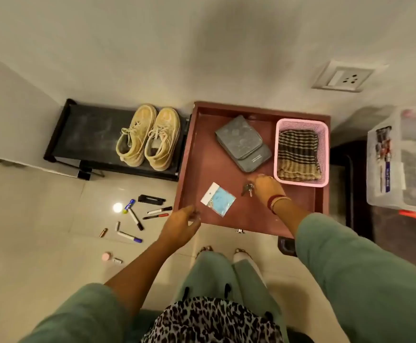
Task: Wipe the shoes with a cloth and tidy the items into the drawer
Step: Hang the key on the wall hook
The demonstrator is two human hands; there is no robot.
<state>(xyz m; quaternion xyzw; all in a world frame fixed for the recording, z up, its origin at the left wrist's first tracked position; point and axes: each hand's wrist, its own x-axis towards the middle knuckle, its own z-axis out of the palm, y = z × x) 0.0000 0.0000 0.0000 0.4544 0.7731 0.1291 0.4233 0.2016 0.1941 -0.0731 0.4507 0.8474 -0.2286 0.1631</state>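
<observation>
Red-brown wooden drawer, pulled open, viewed from above a standing person. Right hand reaches into the near middle of the drawer, fingers bent down onto a bunch of keys on the drawer floor; whether they pinch the bunch or only touch it cannot be told. Left hand, blurred, hovers at the drawer's near left corner, fingers loosely curled, holding nothing visible.

Also in the drawer are a grey pouch, a blue packet and, at far right, a pink basket with the striped cloth folded inside. Shoes stand paired on a black rack left of the drawer, well apart from both hands.

Untidied items lie on the floor to the left. Two markers are just left of the left hand, long axes running left to right. More pens and batteries lie beyond.

Judgement: the left hand is the nearer one for the next pickup, by a leftward, downward reach.
</observation>
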